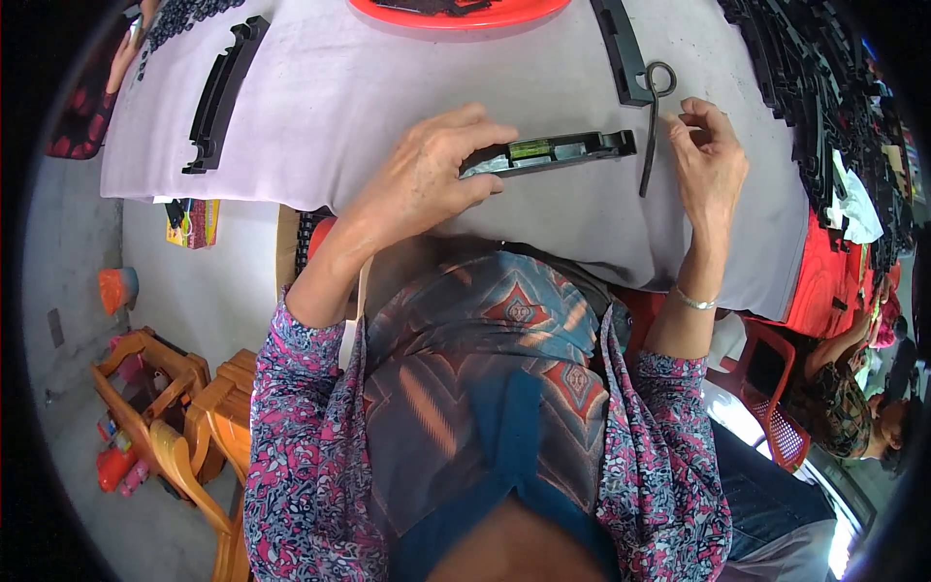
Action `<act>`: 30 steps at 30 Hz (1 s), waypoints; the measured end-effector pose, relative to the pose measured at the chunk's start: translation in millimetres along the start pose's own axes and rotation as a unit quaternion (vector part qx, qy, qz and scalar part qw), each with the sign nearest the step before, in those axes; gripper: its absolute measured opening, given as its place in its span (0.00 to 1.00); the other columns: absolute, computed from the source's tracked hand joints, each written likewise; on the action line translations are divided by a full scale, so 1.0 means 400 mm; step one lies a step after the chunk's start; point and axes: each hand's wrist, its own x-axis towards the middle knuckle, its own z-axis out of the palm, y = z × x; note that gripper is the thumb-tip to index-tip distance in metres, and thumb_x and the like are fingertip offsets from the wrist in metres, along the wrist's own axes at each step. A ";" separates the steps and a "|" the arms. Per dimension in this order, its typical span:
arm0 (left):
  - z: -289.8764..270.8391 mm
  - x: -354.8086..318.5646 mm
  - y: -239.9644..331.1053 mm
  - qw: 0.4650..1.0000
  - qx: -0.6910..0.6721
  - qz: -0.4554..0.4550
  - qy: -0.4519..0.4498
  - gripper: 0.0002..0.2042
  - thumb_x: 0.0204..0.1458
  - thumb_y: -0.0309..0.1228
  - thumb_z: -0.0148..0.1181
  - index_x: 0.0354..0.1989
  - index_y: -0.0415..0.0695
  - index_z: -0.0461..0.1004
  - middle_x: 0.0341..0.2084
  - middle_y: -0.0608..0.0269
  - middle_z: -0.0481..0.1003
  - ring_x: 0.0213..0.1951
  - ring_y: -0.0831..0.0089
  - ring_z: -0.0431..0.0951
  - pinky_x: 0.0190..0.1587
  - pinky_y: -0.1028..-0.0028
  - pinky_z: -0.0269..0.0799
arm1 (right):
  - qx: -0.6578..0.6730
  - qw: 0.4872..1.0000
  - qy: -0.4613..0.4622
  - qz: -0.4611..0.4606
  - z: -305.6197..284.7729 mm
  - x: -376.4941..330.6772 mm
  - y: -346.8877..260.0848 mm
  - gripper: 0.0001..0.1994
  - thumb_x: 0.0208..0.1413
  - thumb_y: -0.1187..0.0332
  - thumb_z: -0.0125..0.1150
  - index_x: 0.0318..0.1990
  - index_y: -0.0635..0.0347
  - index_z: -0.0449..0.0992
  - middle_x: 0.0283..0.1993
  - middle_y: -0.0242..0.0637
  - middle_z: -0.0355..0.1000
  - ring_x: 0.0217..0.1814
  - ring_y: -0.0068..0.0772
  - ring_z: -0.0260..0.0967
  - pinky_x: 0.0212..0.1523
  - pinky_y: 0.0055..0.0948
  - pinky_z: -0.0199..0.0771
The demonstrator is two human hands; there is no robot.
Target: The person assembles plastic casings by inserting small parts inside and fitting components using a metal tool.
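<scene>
My left hand (432, 170) is closed around one end of a narrow black spirit level (572, 155), thumb and fingers on its two long sides. A yellow-green vial and shiny clear or silvery parts show in its open face. My right hand (708, 160) is raised to the right of the level, fingers curled in toward the thumb. Whatever is in that pinch, if anything, is too small to make out. Between the right hand and the level's far end lies a dark metal rod (648, 145) with a looped top, close to the thumb.
Another black level body (621, 53) lies beyond the rod; one more (225, 97) lies at left. A red tray (461, 17) with black pieces stands at the far edge. Many black bars (815, 116) are piled at right. Other people sit at far left and right. Wooden chairs (184, 417) stand lower left.
</scene>
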 end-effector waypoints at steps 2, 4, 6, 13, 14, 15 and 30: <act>0.003 0.001 0.002 1.000 -0.014 -0.002 0.006 0.20 0.43 0.23 0.68 0.48 0.37 0.76 0.33 0.55 0.73 0.34 0.59 0.74 0.38 0.66 0.72 | -0.081 0.995 -0.043 0.025 0.011 0.018 0.046 0.17 0.50 0.62 0.70 0.42 0.65 0.80 0.37 0.45 0.79 0.33 0.37 0.75 0.39 0.35 0.75; 0.005 0.000 0.002 1.000 -0.011 0.001 0.009 0.20 0.43 0.23 0.68 0.47 0.37 0.76 0.33 0.56 0.73 0.34 0.60 0.74 0.38 0.66 0.72 | -0.094 0.995 -0.040 0.007 0.029 0.023 0.059 0.16 0.50 0.63 0.69 0.42 0.65 0.80 0.36 0.46 0.79 0.33 0.38 0.76 0.39 0.36 0.76; 0.007 -0.001 0.001 1.000 -0.009 0.004 0.013 0.20 0.43 0.24 0.68 0.47 0.37 0.76 0.33 0.56 0.73 0.33 0.60 0.74 0.37 0.67 0.72 | -0.108 0.993 -0.036 -0.012 0.038 0.029 0.058 0.16 0.49 0.63 0.68 0.42 0.65 0.80 0.35 0.47 0.79 0.34 0.39 0.77 0.39 0.37 0.76; 0.006 -0.003 -0.003 1.000 -0.016 0.014 0.005 0.20 0.43 0.24 0.68 0.47 0.38 0.77 0.32 0.56 0.72 0.33 0.61 0.73 0.36 0.66 0.71 | -0.134 0.984 -0.106 0.047 0.025 0.039 0.029 0.15 0.46 0.67 0.62 0.39 0.67 0.79 0.27 0.45 0.78 0.31 0.37 0.77 0.38 0.34 0.75; 0.005 -0.003 -0.004 1.000 -0.019 0.018 -0.001 0.19 0.43 0.25 0.68 0.47 0.37 0.77 0.32 0.56 0.72 0.33 0.61 0.73 0.36 0.66 0.71 | -0.130 0.983 -0.107 0.076 0.019 0.038 0.029 0.14 0.46 0.67 0.61 0.39 0.67 0.79 0.27 0.43 0.77 0.30 0.34 0.76 0.37 0.32 0.75; 0.005 0.000 -0.003 1.000 -0.020 0.019 -0.001 0.19 0.43 0.25 0.68 0.47 0.37 0.77 0.32 0.56 0.72 0.33 0.61 0.73 0.36 0.66 0.71 | -0.130 0.983 -0.106 0.077 0.010 0.040 0.043 0.14 0.46 0.67 0.61 0.39 0.67 0.79 0.27 0.43 0.77 0.30 0.34 0.76 0.37 0.32 0.75; 0.028 0.001 -0.008 0.998 0.036 0.038 0.029 0.19 0.41 0.29 0.69 0.45 0.38 0.78 0.32 0.56 0.72 0.35 0.59 0.73 0.39 0.64 0.69 | 0.662 0.721 -0.148 0.141 -0.022 0.014 0.063 0.13 0.54 0.74 0.52 0.47 0.66 0.70 0.33 0.31 0.61 0.31 0.21 0.57 0.28 0.21 0.60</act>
